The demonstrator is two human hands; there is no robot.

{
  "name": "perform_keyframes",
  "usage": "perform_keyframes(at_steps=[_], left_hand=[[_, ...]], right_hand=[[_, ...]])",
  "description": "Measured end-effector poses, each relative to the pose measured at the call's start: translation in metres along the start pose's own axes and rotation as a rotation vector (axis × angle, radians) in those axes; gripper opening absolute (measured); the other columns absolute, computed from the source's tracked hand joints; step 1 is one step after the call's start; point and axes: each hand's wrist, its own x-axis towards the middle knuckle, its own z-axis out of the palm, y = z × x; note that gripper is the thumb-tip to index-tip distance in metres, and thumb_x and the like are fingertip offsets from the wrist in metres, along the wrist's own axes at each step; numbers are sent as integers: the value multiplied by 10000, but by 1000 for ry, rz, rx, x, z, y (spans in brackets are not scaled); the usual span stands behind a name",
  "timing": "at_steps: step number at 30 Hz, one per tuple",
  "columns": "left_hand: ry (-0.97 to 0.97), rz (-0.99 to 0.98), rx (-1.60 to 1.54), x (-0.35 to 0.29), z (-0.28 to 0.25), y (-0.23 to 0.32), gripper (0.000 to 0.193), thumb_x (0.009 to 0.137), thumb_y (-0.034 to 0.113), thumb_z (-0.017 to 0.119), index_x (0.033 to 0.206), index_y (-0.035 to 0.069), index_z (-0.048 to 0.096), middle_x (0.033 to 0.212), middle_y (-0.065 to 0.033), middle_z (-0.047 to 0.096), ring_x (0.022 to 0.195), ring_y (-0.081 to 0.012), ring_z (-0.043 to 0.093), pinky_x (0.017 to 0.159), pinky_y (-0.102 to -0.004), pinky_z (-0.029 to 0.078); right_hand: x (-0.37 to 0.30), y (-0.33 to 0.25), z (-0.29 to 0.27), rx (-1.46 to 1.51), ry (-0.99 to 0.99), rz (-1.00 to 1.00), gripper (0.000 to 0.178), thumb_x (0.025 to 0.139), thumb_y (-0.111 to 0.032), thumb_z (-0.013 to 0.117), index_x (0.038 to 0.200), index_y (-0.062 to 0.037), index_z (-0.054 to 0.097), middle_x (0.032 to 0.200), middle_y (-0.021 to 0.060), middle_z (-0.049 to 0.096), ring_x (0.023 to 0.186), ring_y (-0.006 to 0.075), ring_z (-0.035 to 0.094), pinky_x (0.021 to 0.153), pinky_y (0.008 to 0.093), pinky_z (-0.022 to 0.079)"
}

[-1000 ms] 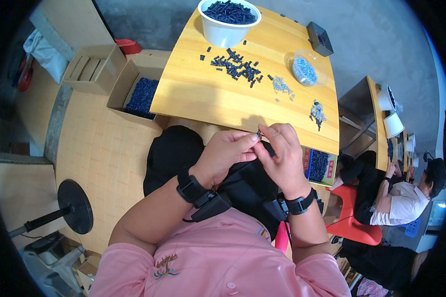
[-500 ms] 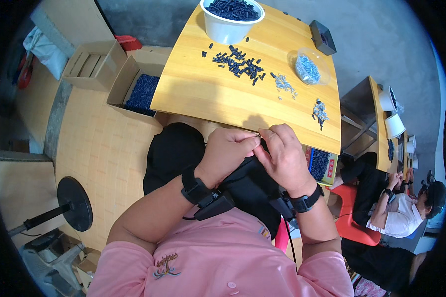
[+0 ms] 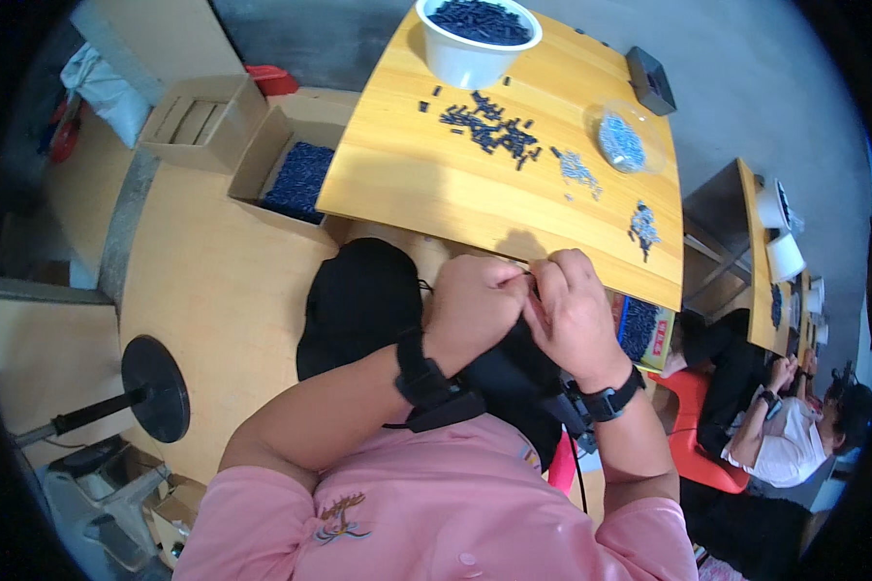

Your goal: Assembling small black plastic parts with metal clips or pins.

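Observation:
My left hand [image 3: 475,305] and my right hand [image 3: 574,310] meet over my lap, just off the front edge of the wooden table [image 3: 397,184]. Both are closed in a pinch around a small dark piece [image 3: 531,278], mostly hidden by the fingers. Beyond them on the tabletop lies a loose heap of short black cylindrical pieces [image 3: 494,131]. Small pale silvery-blue pieces [image 3: 578,169] are scattered beside it. A clear round tub [image 3: 653,155] holds more pale blue pieces. Nearer the right edge sits a small mixed pile of dark and pale pieces [image 3: 643,229].
A white bucket [image 3: 467,66] full of black pieces stands at the table's far left, and a black tray [image 3: 652,79] at far right. Left of the table is a cardboard box [image 3: 252,182] of dark pieces. A co-worker [image 3: 780,441] sits at another table to the right.
The whole view has shifted, so the table and boxes appear farther right. My left hand has turned slightly and its fingers are curled more tightly; both hands stay together.

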Motion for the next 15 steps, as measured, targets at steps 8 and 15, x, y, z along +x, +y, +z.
perform_keyframes(at_steps=[8, 15], left_hand=[[39, -16, 35, -8, -1, -9, 149, 764, 135, 619, 799, 8, 688, 623, -155, 621, 532, -149, 621, 515, -275, 459], [20, -76, -16, -7, -7, -5, 157, 763, 133, 635, 824, 0, 694, 629, -153, 637, 542, -131, 620, 523, -255, 463]], right_hand=[[-7, -6, 14, 76, 56, 64, 191, 727, -72, 647, 869, 25, 564, 832, 171, 493, 784, 334, 497, 726, 398, 445], [3, -2, 5, -59, -114, 40, 203, 725, -141, 655, 815, 8, 551, 833, 176, 506, 788, 338, 516, 692, 404, 448]])
